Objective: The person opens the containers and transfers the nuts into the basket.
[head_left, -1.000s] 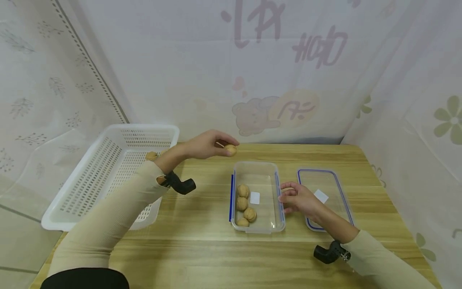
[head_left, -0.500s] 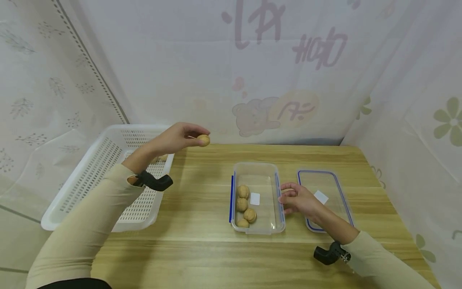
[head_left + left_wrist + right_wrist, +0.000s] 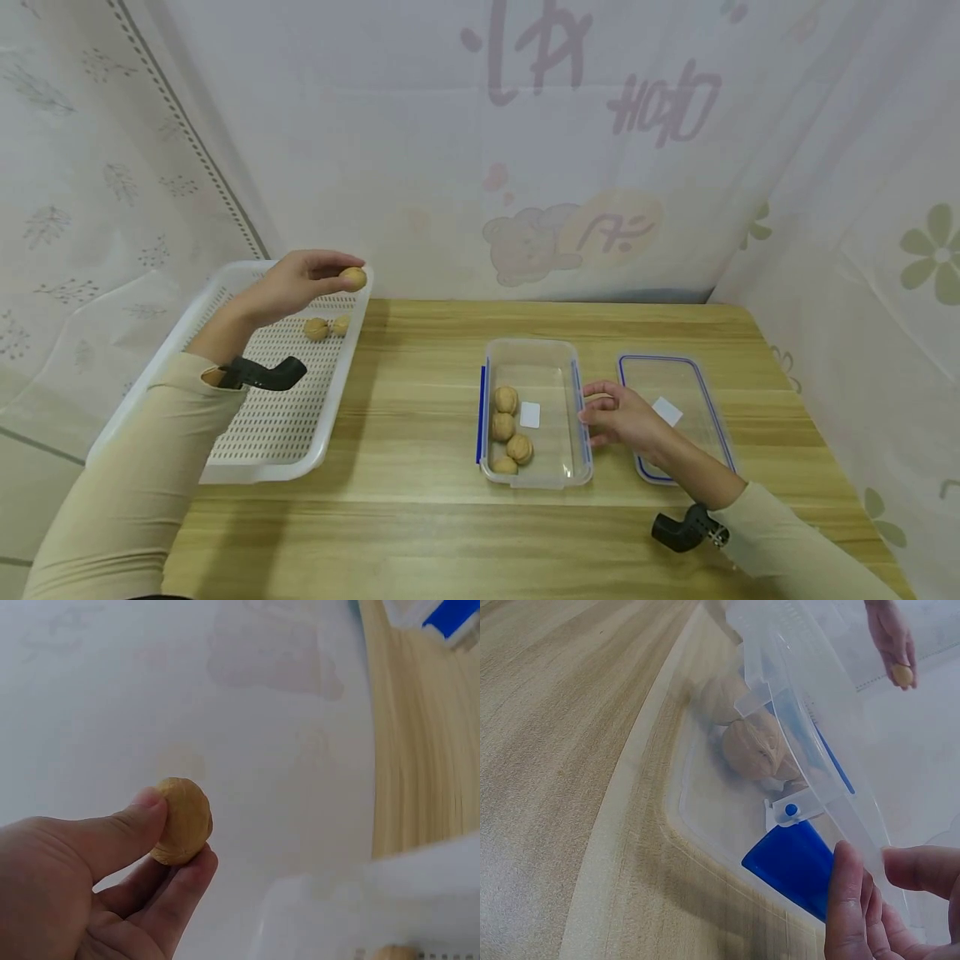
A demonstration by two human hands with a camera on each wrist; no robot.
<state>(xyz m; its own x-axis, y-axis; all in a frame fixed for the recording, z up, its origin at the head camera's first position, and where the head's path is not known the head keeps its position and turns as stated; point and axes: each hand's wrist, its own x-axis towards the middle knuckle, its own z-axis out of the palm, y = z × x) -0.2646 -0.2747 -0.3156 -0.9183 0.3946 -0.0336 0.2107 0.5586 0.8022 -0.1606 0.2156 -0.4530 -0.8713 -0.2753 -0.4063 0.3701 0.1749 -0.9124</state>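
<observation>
1. The left hand holds a walnut between thumb and fingertips, in line with the far right corner of the white basket in the head view; height above the rim is hard to tell.
2. A stretch of wooden tabletop separates the basket's right rim from the clear container.
3. The container stands with its top open; its right half shows bare floor beside a white label.
4. The right hand pinches the container's right wall, thumb and fingers on opposite sides, near a hanging blue latch.
5. The blue-edged lid lies right of the container, partly beneath the right forearm in the head view.
6. The tabletop's far edge runs along a hanging cloth.
7. The held walnut is whole, tan-yellow and slightly oval, with faint surface lines.
8. Four browner-looking walnuts line the container's left side; two more sit in the basket.
</observation>
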